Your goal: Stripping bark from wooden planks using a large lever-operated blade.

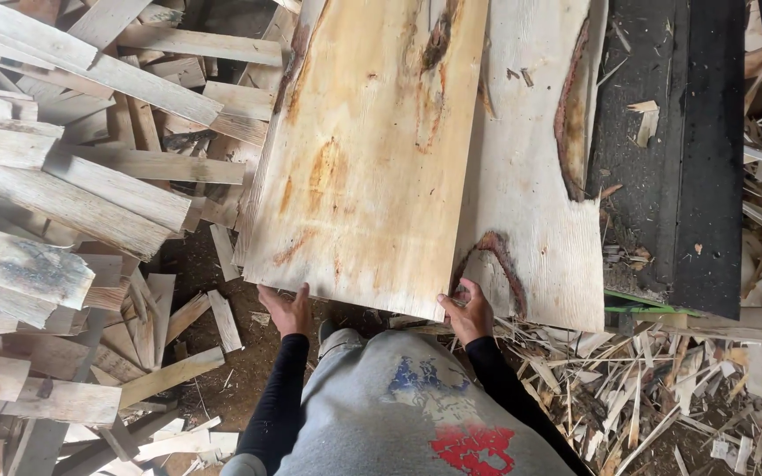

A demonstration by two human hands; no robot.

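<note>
Together, the left hand [287,310] and right hand [468,313] grip the near edge of a pale wooden plank [368,159], fingers curled around it, offcuts [63,203] heaped left.

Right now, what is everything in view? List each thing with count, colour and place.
top slab: one, pale yellow with orange stains, centre, near end held by both hands
lower slab: one, pale grey with dark bark edges, under and right of the top slab
planks: many, weathered grey-tan, heaped at left
dark bed: one, black, right of the slabs
splinters: many, light tan, ground at lower right
sweatshirt: one, grey with blue and red print, bottom centre
left hand: grip on top slab's near-left corner
right hand: grip on top slab's near-right corner
</note>
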